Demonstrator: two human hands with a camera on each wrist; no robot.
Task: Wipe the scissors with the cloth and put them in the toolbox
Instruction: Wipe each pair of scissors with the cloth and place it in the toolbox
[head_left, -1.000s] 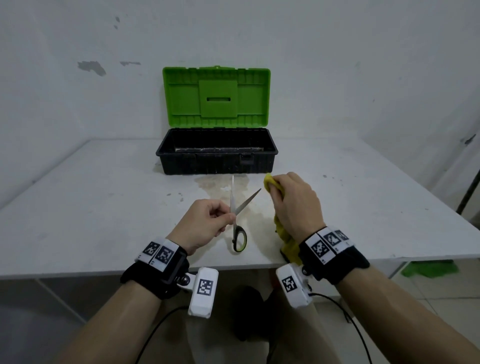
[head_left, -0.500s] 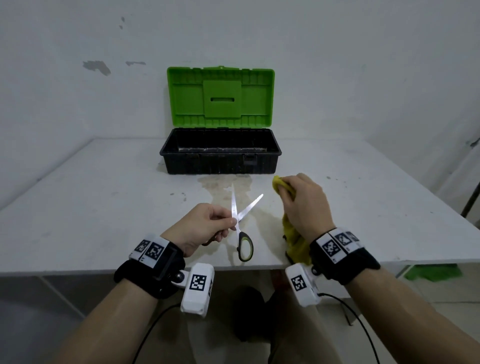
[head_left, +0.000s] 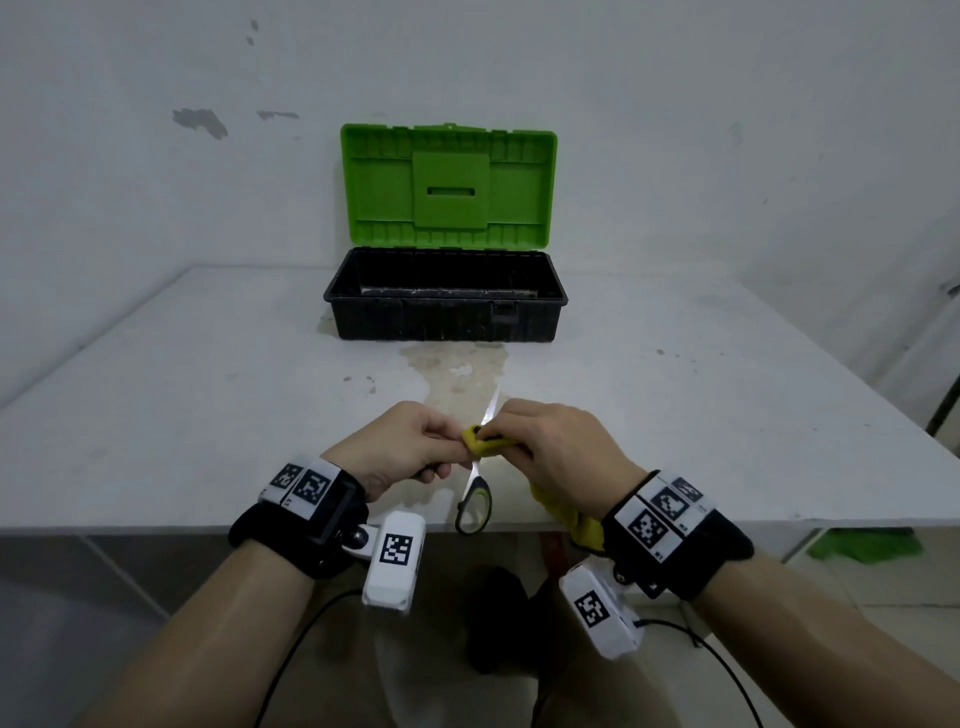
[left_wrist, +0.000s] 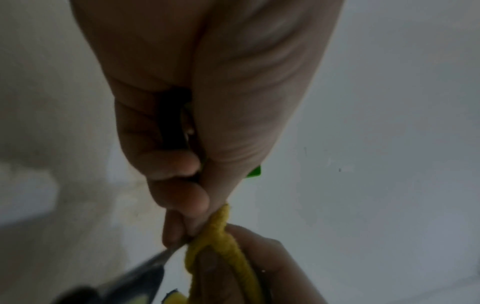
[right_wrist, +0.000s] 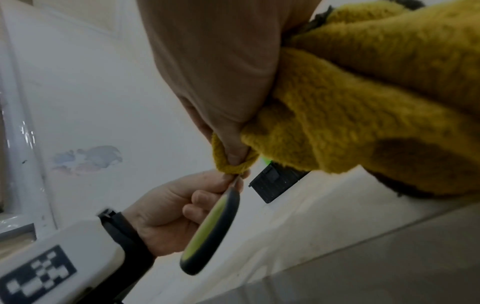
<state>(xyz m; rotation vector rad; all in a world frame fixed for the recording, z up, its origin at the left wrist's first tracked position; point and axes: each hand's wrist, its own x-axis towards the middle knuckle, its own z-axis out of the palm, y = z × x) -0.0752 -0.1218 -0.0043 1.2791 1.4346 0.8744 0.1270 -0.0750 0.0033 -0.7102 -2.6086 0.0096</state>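
The scissors (head_left: 474, 506), with a black and green handle, hang above the table's front edge, and one blade (head_left: 491, 408) points away from me. My left hand (head_left: 447, 452) pinches them near the pivot, with the other handle hidden in its fist. My right hand (head_left: 500, 435) pinches the yellow cloth (head_left: 487, 442) around the blades just right of the left fingers. The rest of the cloth (right_wrist: 363, 98) bunches under the right palm. In the right wrist view the scissors handle (right_wrist: 210, 232) hangs below the left hand (right_wrist: 168, 216). The left wrist view shows the cloth (left_wrist: 221, 236) wrapped against a blade (left_wrist: 161, 257).
A toolbox (head_left: 447, 317) with a black base stands open at the back middle of the white table (head_left: 208, 389); its green lid (head_left: 449, 187) leans upright against the wall. A stain (head_left: 457, 369) marks the table in front of it. Something green (head_left: 862, 543) lies on the floor, right.
My right hand has moved left and brought the cloth onto the scissors blades, meeting the left hand. The two blades stood spread apart before; now only one shows past the cloth.
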